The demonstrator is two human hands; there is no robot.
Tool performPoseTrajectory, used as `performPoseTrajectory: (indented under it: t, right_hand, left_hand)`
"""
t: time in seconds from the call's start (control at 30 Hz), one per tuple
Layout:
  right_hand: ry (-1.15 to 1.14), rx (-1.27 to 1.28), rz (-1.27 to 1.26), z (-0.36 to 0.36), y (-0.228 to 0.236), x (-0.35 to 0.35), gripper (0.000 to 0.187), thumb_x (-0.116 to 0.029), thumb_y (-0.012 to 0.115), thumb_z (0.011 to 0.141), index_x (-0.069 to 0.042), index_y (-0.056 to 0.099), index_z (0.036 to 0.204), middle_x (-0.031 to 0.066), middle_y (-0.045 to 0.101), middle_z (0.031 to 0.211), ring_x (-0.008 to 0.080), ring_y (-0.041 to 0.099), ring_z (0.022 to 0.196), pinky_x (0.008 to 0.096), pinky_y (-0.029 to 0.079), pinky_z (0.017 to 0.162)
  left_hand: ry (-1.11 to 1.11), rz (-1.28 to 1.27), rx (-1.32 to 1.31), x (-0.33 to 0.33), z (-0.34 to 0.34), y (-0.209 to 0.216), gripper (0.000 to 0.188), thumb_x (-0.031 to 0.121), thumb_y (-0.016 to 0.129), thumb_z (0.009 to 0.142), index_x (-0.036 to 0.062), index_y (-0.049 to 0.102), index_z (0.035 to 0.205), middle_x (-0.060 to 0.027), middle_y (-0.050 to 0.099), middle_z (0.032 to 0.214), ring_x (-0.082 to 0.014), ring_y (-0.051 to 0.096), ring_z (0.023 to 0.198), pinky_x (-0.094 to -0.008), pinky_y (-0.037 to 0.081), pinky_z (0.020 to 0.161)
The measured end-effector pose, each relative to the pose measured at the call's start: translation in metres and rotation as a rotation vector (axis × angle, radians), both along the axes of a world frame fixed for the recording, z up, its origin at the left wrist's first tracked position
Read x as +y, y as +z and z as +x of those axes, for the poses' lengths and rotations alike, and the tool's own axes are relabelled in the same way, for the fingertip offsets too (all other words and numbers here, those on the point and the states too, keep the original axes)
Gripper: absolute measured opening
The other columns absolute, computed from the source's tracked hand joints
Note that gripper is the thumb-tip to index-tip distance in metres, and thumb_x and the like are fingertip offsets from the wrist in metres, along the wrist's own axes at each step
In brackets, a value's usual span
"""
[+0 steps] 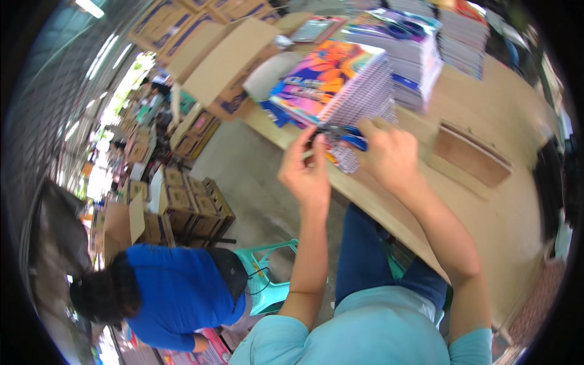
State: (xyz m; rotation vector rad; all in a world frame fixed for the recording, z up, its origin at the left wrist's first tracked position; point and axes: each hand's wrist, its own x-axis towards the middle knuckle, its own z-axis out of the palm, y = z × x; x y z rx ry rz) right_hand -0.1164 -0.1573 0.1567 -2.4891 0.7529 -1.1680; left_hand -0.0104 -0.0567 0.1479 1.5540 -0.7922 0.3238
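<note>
Both hands meet at the table's point(486, 243) near edge: the left hand point(307, 173) pinches a blue-handled tool point(344, 134) with curled fingers, the right hand point(389, 152) closes over its other end, just before a stack of spiral notebooks point(340, 82).

A small dark and blue tool point(342, 132) is held between the left hand point(307, 173) and the right hand point(389, 155), with the fingers closed on it. Just behind it, a stack of spiral notebooks point(340, 82) with a bright cover is seen on the table point(499, 201). More notebook stacks point(420, 48) are piled farther back. Boxes point(225, 55) are seen on the left. A person in blue point(176, 295) is bent low on the floor.
</note>
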Motion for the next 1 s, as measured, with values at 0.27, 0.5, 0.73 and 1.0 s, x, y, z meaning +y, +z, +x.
performPoseTrajectory:
  t: [0.27, 0.5, 0.73, 1.0]
  right_hand:
    - [0.089, -0.298, 0.194, -0.041, -0.005, -0.006, 0.047, -0.031, 0.086, 0.070, -0.001, 0.068, 0.101, 0.0113, 0.064, 0.085, 0.0230, 0.062, 0.073, 0.0346, 0.050, 0.065]
    - [0.405, -0.735, 0.965, -0.136, -0.066, -0.044, 0.052, -0.037, 0.056, 0.093, 0.007, 0.056, 0.122, 0.0110, 0.061, 0.103, 0.0159, 0.056, 0.083, 0.0284, 0.044, 0.069]
    - [0.613, -0.819, 1.089, -0.135, -0.071, -0.043, 0.057, -0.042, 0.053, 0.095, 0.003, 0.049, 0.130, 0.0118, 0.057, 0.116, 0.0182, 0.054, 0.097, 0.0328, 0.044, 0.078]
    - [0.475, -0.548, 0.928, -0.112, -0.043, -0.029, 0.065, -0.038, 0.059, 0.092, 0.007, 0.045, 0.137, 0.0107, 0.056, 0.104, 0.0199, 0.056, 0.095, 0.0361, 0.046, 0.086]
  left_hand:
    - [-0.369, -0.191, 0.623, 0.027, 0.030, 0.005, 0.024, 0.009, 0.069, 0.090, -0.0018, 0.067, 0.112, -0.0058, 0.068, 0.093, -0.0099, 0.064, 0.076, -0.0254, 0.057, 0.065]
    - [0.119, -0.321, -0.029, -0.061, 0.231, 0.035, 0.025, 0.009, 0.074, 0.083, -0.0003, 0.069, 0.105, -0.0108, 0.072, 0.093, -0.0183, 0.068, 0.078, -0.0294, 0.055, 0.073]
    - [0.217, 0.316, -0.289, -0.089, 0.338, 0.010, 0.042, 0.026, 0.074, 0.084, 0.0017, 0.067, 0.118, -0.0236, 0.067, 0.111, -0.0385, 0.064, 0.106, -0.0431, 0.049, 0.095]
    - [-0.103, 0.032, -0.093, -0.073, 0.232, 0.086, 0.043, 0.038, 0.060, 0.094, 0.0025, 0.068, 0.117, -0.0225, 0.069, 0.110, -0.0356, 0.065, 0.109, -0.0423, 0.049, 0.093]
